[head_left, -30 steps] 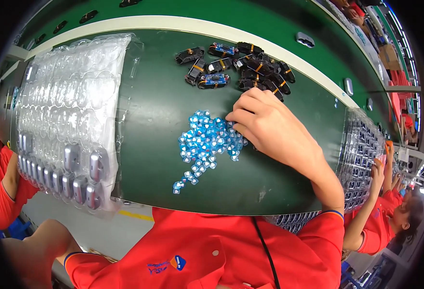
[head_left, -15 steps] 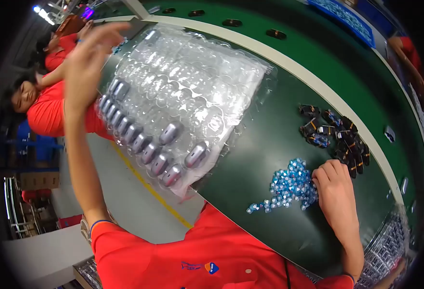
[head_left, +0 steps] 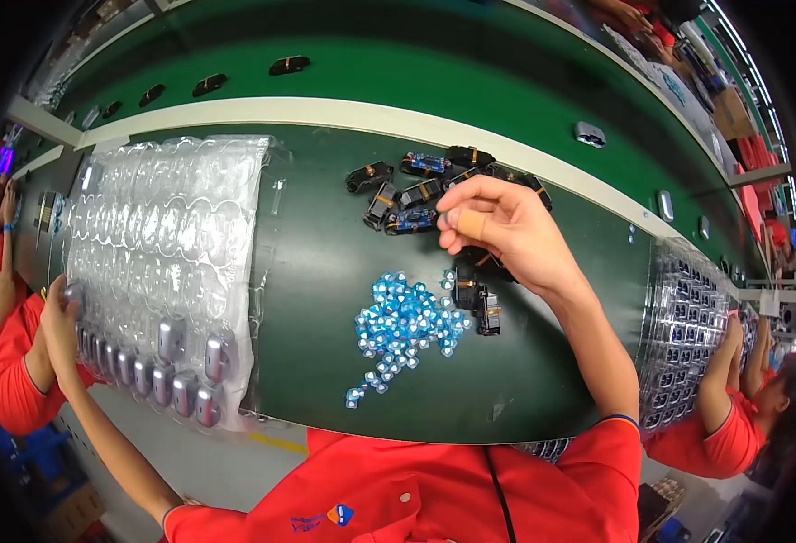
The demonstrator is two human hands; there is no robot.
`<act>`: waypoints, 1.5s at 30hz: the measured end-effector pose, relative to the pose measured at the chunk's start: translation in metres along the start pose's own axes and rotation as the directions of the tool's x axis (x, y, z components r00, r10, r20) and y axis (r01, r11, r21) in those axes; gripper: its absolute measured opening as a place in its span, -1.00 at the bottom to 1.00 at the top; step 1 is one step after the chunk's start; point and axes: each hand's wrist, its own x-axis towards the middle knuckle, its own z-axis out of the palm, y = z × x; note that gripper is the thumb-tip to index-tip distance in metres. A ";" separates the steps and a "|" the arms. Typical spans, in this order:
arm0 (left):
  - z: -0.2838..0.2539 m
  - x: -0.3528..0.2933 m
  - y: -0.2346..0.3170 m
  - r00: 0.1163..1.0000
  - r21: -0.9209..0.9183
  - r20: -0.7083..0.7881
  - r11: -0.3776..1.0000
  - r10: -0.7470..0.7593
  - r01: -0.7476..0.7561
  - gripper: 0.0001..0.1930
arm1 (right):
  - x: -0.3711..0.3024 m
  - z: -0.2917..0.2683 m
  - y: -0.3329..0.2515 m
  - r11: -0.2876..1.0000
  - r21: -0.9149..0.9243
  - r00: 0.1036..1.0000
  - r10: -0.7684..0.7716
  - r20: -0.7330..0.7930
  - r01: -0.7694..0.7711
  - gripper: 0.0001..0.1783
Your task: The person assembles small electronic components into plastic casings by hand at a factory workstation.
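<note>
My left hand [head_left: 57, 330] is at the left edge of a clear plastic blister tray [head_left: 162, 204], its fingers closed around a grey oval case [head_left: 74, 292]. More grey rounded cases [head_left: 171, 339] sit in the tray's front pockets. In front of the black modules, my right hand [head_left: 506, 235] is raised with thumb and fingertips pinched together. A tiny greyish bit shows between them, too small to name. Below that hand lies a loose pile of small shiny blue pieces [head_left: 402, 317] with white marks. Black modules with orange strips [head_left: 420, 193] are heaped behind and partly under my right hand.
Beyond the pale rail [head_left: 343, 113] runs a green belt [head_left: 398, 63] carrying spaced black modules [head_left: 289, 65] and a grey case [head_left: 590, 135]. A second clear tray [head_left: 683, 344] full of parts stands at the right. Co-workers in red sit on both sides.
The view has turned. My left hand has come down from the air onto a case at the tray's edge. My right hand has lifted from the blue pile toward the black modules.
</note>
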 end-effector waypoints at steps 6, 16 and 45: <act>-0.048 0.001 0.239 0.936 -0.537 -0.265 0.770 0.233 -0.344 -0.57 | 0.016 0.018 -0.004 0.997 0.071 0.999 0.035 0.035 -0.038 -0.82; 0.055 0.006 0.453 0.820 -0.953 -0.176 0.115 0.544 -0.280 -0.63 | 0.080 0.032 0.000 0.959 0.227 0.983 -0.151 -0.105 0.171 -0.83; 0.044 -0.011 0.458 0.463 -0.524 -0.459 0.190 0.758 -0.830 -0.73 | 0.075 0.050 0.020 0.749 -0.289 0.724 -0.657 -0.211 0.596 -0.86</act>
